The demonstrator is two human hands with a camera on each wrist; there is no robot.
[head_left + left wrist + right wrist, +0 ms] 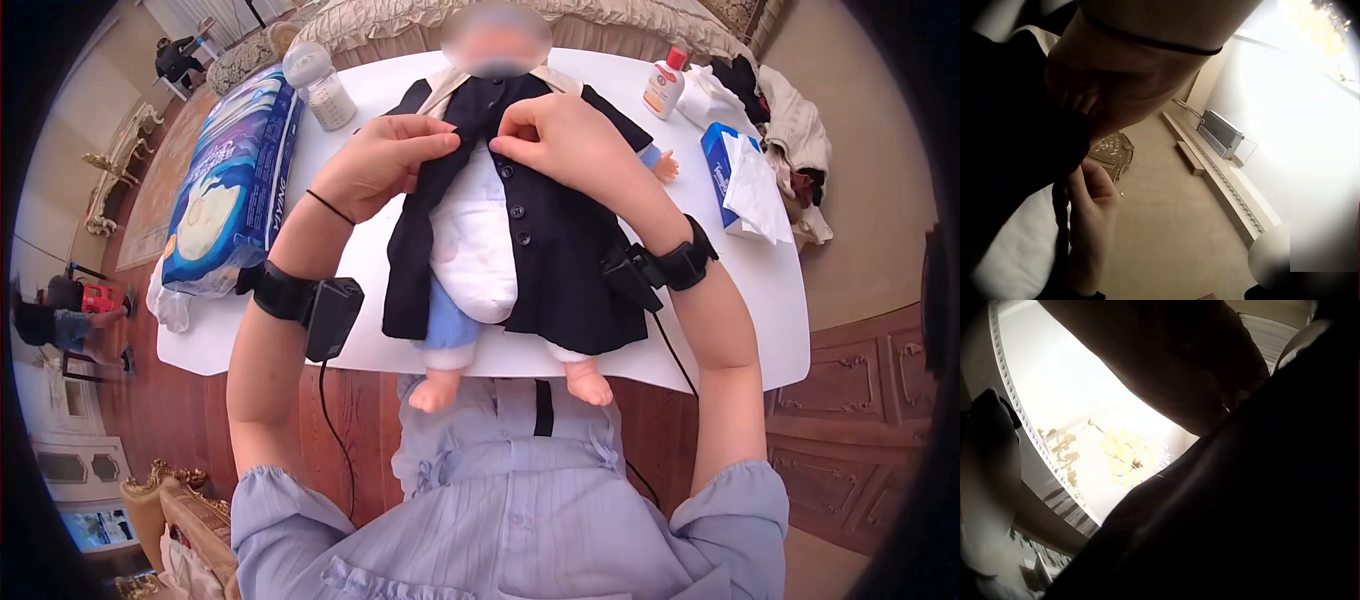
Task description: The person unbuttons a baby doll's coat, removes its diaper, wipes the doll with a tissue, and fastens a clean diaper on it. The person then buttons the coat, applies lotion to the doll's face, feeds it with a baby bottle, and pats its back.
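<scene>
A baby doll (500, 45) lies on its back on a white table (345, 350), feet toward me. It wears a black buttoned coat (570, 250), whose front hangs apart over a white diaper (475, 265) and a blue trouser leg (452, 318). My left hand (385, 160) pinches one front edge of the coat at chest height. Opposite it, my right hand (560, 140) pinches the other edge, just above a row of dark buttons (516, 212). Black cloth covers much of the left wrist view, where fingertips of my left hand (1129, 87) are partly hidden behind it.
On the left stand a blue diaper pack (230, 180) and a baby bottle (322, 88). A lotion bottle with a red cap (665, 85), a blue tissue box (730, 180) and piled clothes (795, 120) are on the right. Cables (335, 430) hang from both wrist cameras.
</scene>
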